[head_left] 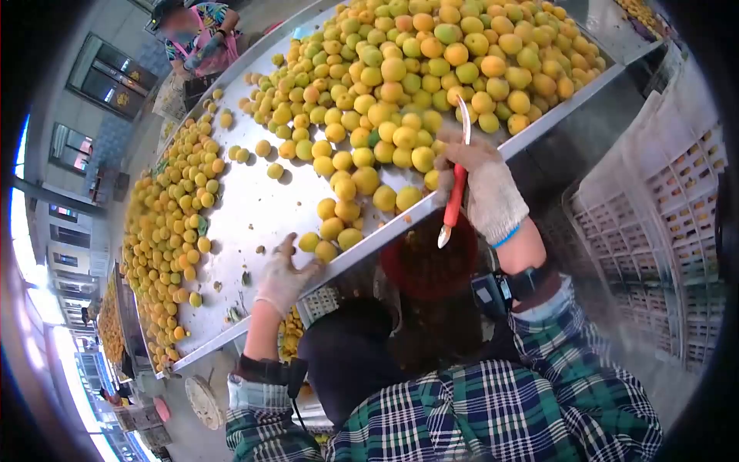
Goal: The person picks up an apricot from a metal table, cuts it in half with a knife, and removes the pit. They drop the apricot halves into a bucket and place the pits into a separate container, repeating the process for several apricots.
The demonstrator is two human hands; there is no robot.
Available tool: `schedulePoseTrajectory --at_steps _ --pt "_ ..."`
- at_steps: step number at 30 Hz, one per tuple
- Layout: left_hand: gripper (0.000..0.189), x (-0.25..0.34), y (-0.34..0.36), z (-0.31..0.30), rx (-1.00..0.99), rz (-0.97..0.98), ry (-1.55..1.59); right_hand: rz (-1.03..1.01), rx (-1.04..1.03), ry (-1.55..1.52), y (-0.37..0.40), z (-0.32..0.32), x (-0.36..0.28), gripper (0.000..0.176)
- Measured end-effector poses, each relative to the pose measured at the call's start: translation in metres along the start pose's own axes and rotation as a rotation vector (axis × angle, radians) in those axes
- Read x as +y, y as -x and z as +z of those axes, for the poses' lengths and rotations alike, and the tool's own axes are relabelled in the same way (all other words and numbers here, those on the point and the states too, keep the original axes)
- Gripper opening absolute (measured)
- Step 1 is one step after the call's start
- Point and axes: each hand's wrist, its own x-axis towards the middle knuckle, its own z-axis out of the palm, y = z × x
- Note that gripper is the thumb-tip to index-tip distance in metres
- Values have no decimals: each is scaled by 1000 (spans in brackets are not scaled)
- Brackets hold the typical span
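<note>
My right hand (486, 181), in a pale knitted glove stained brown at the fingers, grips a red-handled curved knife (457, 192). Its narrow blade points up over the fruit, and a pale tip shows at the handle's lower end. My left hand (283, 275), also gloved, is at the near rim of a metal table (258, 208) with its fingers spread. Close to those fingertips lie a few yellow apricots (326, 251). A large heap of yellow-orange apricots (400, 69) covers the table's upper right part, beyond my right hand.
More apricots (169, 231) run along the table's far edge. Plastic crates (654, 200) stand at the right, and a red tub (429, 258) sits below the rim. A person (202, 38) in a pink apron is across the table. A round lid-like disc (204, 402) lies lower left.
</note>
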Motion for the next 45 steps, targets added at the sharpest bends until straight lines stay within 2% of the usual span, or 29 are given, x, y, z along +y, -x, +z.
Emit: schedulePoseTrajectory --at_steps 1,3,6,9,10,13,14,17,19,21,23,25,26,28,31,33,34,37,40,41,43,45 --pt "80 13 -9 1 -95 -48 11 -1 -13 5 -1 -2 -2 32" --pt "81 11 -25 14 -105 -24 -3 1 9 3 1 -1 -7 36" --pt "71 -1 -49 40 9 56 106 12 38 16 0 -4 -9 38" --pt "60 20 -71 44 54 -118 499 18 21 73 -2 -3 -8 39" --pt "60 12 -87 55 122 -70 476 11 -1 105 -4 -5 -7 38" --pt "50 30 -106 57 -15 -210 997 45 -18 157 -5 -4 -8 38" --pt "44 41 -104 48 -65 -260 1055 52 11 186 -6 -7 -6 38" --pt "41 28 -115 41 -158 -180 1013 47 70 146 -4 1 -3 38" --pt "43 20 -118 18 -241 -140 858 38 50 198 -8 0 1 38" --pt "42 -4 -130 8 -178 -170 754 36 42 255 -14 1 4 36" --pt "37 -18 -139 -5 -9 -192 655 18 34 236 -17 5 9 39" --pt "42 -42 -152 -7 170 -276 488 42 12 252 -20 8 8 41" --pt "50 -86 -171 5 241 -189 301 74 -5 276 -21 8 3 41" --pt "52 -98 -182 -3 301 -193 235 86 -28 294 -19 10 0 42" --pt "52 -108 -209 -19 409 -152 106 185 -17 488 -10 14 -13 41" --pt "50 -107 -230 -37 456 -7 -145 160 -4 499 -11 13 -6 40" --pt "49 -85 -235 -52 357 -77 -86 165 -11 524 -9 12 -7 40" --pt "51 -102 -282 -55 335 -34 -145 156 -39 580 -8 16 -1 39" --pt "49 -112 -311 -44 273 98 -210 198 -104 644 -8 15 8 40" --pt "51 -115 -320 -42 117 14 -182 176 -134 676 -10 14 12 40" --pt "51 -107 -326 -34 158 -36 -235 138 -201 740 -12 16 17 42" --pt "50 -108 -324 -20 54 92 -61 155 -202 774 -11 24 14 41"
